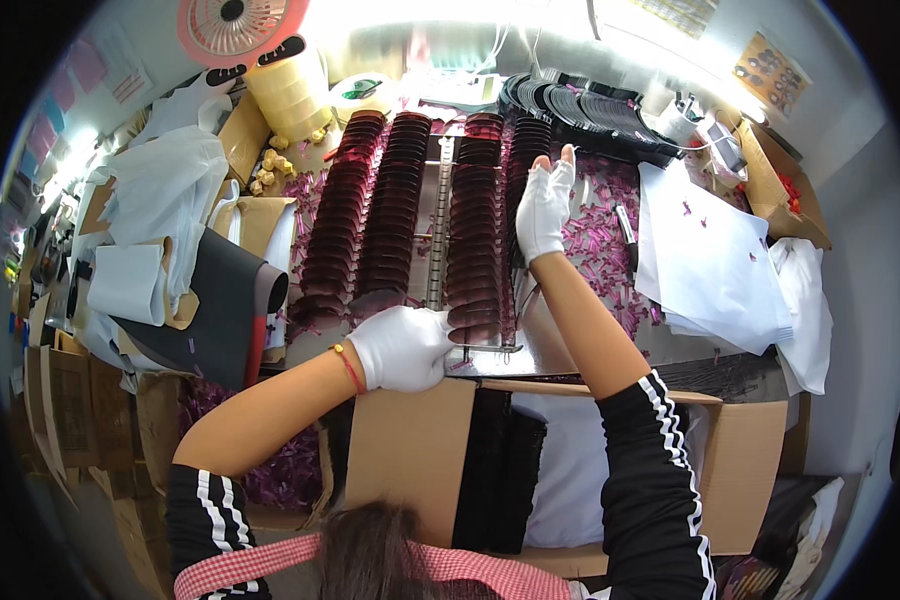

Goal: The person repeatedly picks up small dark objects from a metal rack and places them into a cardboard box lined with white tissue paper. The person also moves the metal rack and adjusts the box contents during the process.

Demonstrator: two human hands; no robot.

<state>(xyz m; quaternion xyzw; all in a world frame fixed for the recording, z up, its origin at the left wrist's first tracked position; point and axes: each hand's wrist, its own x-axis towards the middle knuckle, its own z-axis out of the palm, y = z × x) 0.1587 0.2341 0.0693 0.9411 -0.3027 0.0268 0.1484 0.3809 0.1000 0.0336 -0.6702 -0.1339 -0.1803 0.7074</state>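
My left hand (pixel 405 349), in a white glove, is at the front end of a row of dark purple-tinted lenses (pixel 474 247). Its fingertips meet the lowest lens there; the glove hides whether they grip it. A metal rack end (pixel 495 348) shows just right of these fingers. My right hand (pixel 546 214), gloved with bare fingertips, lies along the right side of a darker lens row (pixel 529 142). Two of its fingers stand apart, with nothing visible between them. Two more rows of tinted lenses, a left one (pixel 337 225) and an inner one (pixel 394 217), stretch away from me beside a notched metal bar (pixel 440 225).
Purple plastic scraps (pixel 607 247) litter the metal tabletop around a marker pen (pixel 627 232). White sheets (pixel 709 255) lie at right. Black curved lenses (pixel 592 112) stand behind. An open cardboard box (pixel 412 450) sits below the table edge. Tape rolls (pixel 289 97) stand back left.
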